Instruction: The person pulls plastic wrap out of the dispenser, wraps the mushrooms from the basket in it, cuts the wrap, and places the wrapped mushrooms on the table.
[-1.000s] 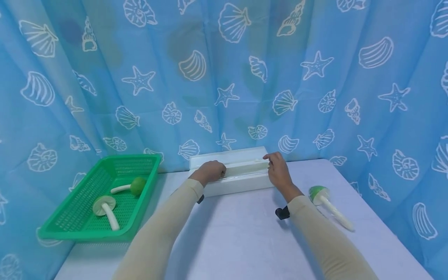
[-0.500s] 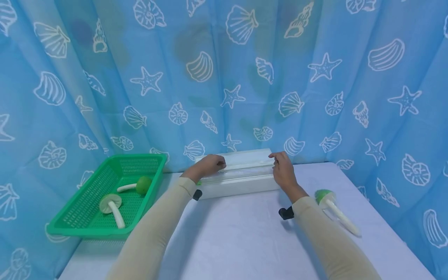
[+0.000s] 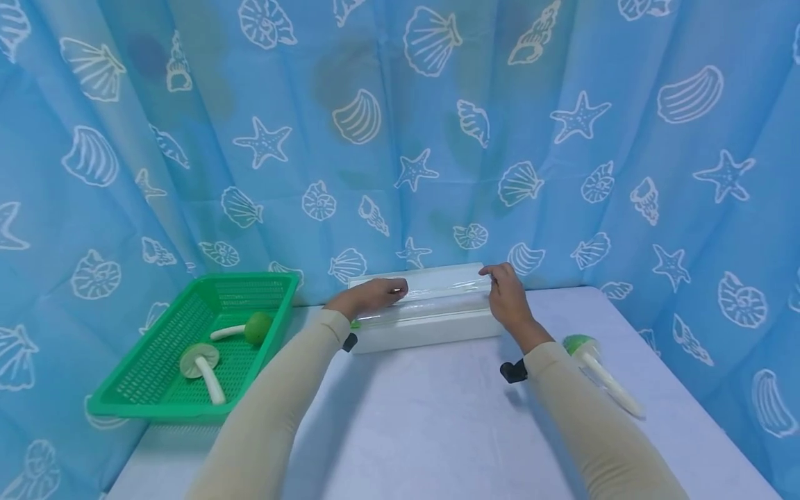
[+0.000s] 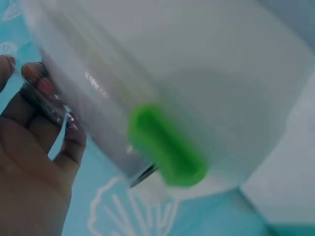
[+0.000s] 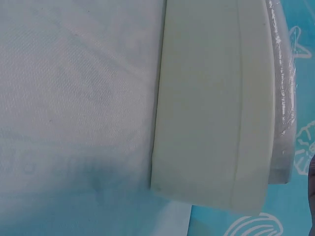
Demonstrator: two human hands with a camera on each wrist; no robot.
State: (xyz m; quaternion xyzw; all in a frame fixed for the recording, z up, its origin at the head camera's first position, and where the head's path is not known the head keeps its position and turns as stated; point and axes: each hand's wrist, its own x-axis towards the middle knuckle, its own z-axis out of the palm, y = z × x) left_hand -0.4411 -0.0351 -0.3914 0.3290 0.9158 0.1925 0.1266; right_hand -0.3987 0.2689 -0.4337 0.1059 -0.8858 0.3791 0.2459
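A white cling film dispenser (image 3: 431,333) stands at the back of the table, its lid (image 3: 431,276) tipped up behind. Clear cling film (image 3: 445,289) stretches from the roll between my hands. My left hand (image 3: 369,294) pinches the film near the dispenser's left part; the left wrist view shows shiny film (image 4: 51,104) between thumb and fingers. At the right end my right hand (image 3: 507,300) pinches the film's other corner between thumb and forefinger. A green end piece (image 4: 167,147) sits on the dispenser's left end. The right wrist view shows the dispenser's white front (image 5: 206,108).
On the left stands a green basket (image 3: 169,415) with two green-capped mushroom-like things (image 3: 212,378) with white stems in it. A similar one (image 3: 603,378) lies on the white tabletop (image 3: 437,430) at right. A blue shell-print curtain (image 3: 437,139) hangs close behind.
My left hand has risen from the roll, and clear film now spans between both hands above it. The right hand keeps its pinch at the right end. The head view has shifted slightly.
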